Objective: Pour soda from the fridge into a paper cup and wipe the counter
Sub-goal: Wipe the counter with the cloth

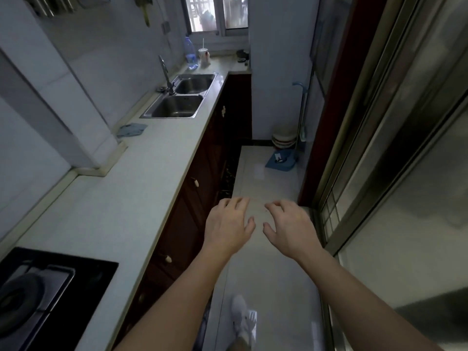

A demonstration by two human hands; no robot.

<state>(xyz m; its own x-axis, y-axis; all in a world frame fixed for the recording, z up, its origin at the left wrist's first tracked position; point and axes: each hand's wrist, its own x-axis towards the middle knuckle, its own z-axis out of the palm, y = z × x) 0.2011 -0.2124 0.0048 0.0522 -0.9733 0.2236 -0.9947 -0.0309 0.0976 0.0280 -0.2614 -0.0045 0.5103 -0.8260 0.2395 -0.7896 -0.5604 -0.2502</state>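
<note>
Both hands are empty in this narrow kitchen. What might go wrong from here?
The dustpan lies on the floor of the narrow aisle ahead; walking that way could mean a stumble. The cup with a straw stands close beside the water bottle at the far end of the counter, so reaching there might knock one over.

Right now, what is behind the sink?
A clear water bottle and a cup with a straw stand on the counter. A dark thing farther right is partly hidden by the wall.
</note>
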